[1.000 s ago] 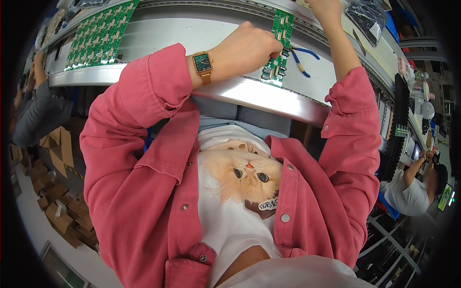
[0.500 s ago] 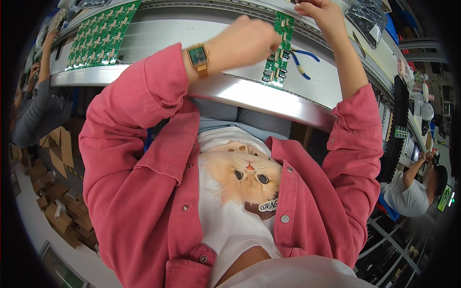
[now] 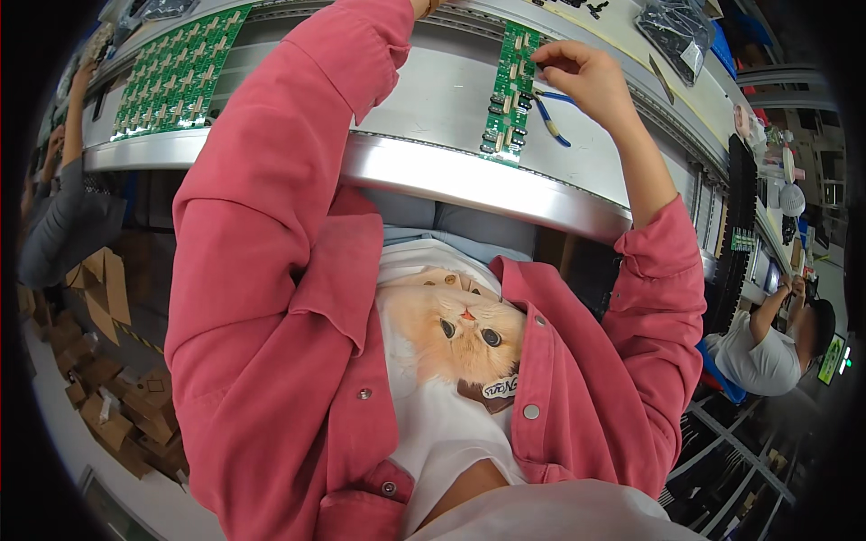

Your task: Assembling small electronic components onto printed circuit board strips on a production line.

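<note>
A narrow green circuit board (image 3: 506, 101) lies on the bench in front of me, with pale connectors along it and black parts toward its near end. At its right edge, near the far end, is my right hand (image 3: 585, 79). Thumb and forefinger come together there; whatever they pinch is too small to make out. Blue-handled pliers (image 3: 551, 119) rest on the bench just right of the board, partly behind that hand. My left arm stretches forward in its pink sleeve and leaves the picture at the top edge, so that hand is out of sight.
A large green panel of joined circuit boards (image 3: 180, 74) lies at the left. Loose black parts (image 3: 595, 9) and tweezers (image 3: 661, 79) are beyond the rail, near a dark plastic bag (image 3: 675, 38). A metal edge (image 3: 487, 180) borders the bench. Other people work at both sides.
My left hand has gone from above the board forward out of view. My right hand has come back from the far side to the board's right edge. The pliers stay beside the board.
</note>
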Action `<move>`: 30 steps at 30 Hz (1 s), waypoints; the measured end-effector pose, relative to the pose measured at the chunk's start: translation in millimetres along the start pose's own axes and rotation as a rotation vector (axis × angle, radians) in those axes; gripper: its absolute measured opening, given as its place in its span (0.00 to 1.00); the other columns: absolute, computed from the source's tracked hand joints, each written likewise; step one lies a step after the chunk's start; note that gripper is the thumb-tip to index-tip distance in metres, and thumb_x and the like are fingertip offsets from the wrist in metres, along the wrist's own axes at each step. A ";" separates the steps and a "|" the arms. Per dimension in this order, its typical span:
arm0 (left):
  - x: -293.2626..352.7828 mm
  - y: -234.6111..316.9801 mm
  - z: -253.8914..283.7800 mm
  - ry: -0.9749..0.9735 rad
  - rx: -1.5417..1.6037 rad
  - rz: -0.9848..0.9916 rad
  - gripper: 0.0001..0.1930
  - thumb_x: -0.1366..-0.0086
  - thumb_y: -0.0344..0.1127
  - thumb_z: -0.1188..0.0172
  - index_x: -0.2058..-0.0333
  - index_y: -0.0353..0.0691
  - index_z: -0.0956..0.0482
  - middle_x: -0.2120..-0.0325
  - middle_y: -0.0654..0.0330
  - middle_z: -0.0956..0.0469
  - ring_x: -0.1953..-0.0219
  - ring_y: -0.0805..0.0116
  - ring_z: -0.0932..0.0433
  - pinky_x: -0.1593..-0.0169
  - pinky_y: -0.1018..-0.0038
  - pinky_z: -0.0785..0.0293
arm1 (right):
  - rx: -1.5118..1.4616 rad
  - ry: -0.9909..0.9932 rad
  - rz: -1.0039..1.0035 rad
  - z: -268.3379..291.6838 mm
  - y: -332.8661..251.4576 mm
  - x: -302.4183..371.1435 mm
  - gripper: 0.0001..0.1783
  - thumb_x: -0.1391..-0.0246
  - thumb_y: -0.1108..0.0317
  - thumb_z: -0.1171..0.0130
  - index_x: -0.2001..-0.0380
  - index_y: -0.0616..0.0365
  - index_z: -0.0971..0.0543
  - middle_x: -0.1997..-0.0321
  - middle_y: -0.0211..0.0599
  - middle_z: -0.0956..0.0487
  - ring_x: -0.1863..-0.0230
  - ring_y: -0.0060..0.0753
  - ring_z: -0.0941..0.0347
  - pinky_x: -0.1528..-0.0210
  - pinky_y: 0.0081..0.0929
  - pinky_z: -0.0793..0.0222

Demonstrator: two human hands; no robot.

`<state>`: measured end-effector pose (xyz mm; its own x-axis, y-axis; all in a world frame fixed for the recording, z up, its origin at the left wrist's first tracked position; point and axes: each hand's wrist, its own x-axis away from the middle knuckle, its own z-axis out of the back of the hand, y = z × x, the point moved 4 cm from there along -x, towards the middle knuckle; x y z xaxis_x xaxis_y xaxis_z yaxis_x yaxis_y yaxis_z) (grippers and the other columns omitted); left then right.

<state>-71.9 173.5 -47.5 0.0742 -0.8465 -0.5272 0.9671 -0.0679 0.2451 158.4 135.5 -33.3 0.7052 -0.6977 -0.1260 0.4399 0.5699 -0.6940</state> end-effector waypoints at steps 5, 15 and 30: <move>2.3 -1.4 -0.4 0.004 0.023 0.008 0.07 0.49 0.32 0.49 0.75 0.37 0.23 0.75 0.47 0.23 0.71 0.45 0.24 0.66 0.58 0.28 | 0.084 -0.014 0.056 -3.3 -2.4 -0.8 0.11 0.58 0.78 0.44 0.69 0.56 0.19 0.73 0.29 0.20 0.75 0.22 0.28 0.69 0.18 0.32; 10.5 5.2 15.7 0.152 0.257 -0.063 0.05 0.48 0.29 0.50 0.77 0.38 0.25 0.74 0.47 0.24 0.71 0.46 0.25 0.66 0.60 0.29 | 0.179 -0.053 0.092 -5.4 -12.1 0.1 0.09 0.59 0.78 0.44 0.72 0.57 0.19 0.75 0.30 0.20 0.77 0.22 0.29 0.71 0.18 0.32; 24.1 21.7 39.1 0.054 0.377 -0.131 0.05 0.51 0.28 0.46 0.76 0.37 0.22 0.78 0.53 0.21 0.75 0.52 0.24 0.67 0.66 0.27 | 0.218 -0.137 0.044 -6.4 -16.6 -1.9 0.08 0.54 0.79 0.43 0.70 0.59 0.19 0.72 0.30 0.21 0.74 0.22 0.29 0.67 0.17 0.31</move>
<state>-58.7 130.9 -23.1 -0.0216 -0.7894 -0.6135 0.8129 -0.3711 0.4489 146.2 124.7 -26.0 0.7881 -0.6139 -0.0453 0.5067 0.6887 -0.5186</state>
